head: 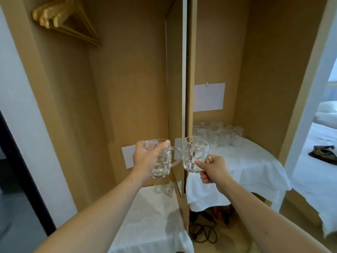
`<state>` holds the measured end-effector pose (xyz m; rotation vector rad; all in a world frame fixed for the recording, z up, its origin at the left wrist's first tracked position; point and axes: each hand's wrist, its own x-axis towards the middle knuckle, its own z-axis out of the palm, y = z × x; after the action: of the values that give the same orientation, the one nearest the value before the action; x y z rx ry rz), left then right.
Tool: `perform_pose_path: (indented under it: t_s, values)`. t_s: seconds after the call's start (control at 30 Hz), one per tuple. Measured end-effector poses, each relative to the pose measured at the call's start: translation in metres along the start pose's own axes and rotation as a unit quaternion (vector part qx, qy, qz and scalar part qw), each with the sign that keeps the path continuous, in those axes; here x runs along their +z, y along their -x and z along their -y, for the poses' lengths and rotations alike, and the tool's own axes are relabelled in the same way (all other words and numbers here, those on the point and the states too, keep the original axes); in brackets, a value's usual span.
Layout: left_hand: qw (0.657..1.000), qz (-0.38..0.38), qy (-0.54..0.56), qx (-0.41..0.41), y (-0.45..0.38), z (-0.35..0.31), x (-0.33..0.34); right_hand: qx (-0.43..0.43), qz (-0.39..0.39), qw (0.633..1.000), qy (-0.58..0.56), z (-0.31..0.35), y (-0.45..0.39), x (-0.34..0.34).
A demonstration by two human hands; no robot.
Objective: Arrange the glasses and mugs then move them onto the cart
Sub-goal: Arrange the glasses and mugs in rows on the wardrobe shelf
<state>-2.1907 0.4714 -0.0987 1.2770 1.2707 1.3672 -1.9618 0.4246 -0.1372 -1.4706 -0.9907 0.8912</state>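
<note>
Left hand (pixel 145 157) grips a glass mug (pixel 162 161); right hand (pixel 212 168) holds another mug (pixel 195 154) by its handle. White-clothed table (pixel 255 161) in wooden wardrobe (pixel 127 79) bears clustered glassware (pixel 218 133). Wooden hangers (pixel 60 17) top left.

We stand in what appears to be a hotel or guest room, facing an open wooden wardrobe (pixel 131 73). Wooden hangers (pixel 62 19) hang in its upper left compartment. A small table draped in white cloth (pixel 251 165) holds a cluster of glass mugs (pixel 218 133) in the right compartment. Through the doorway at right we see a bed with white linen (pixel 321 136) and a pillow (pixel 328 106). Dark cables (pixel 202 232) lie on the floor beneath the table.
</note>
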Motion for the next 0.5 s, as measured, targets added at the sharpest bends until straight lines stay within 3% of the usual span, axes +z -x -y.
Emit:
perform_pose_path:
  t_s: [0.5]
  values:
    - [0.998, 0.042, -0.044, 0.008, 0.043, 0.005, 0.192, 0.025, -0.024, 0.999, 0.02, -0.024, -0.032, -0.185]
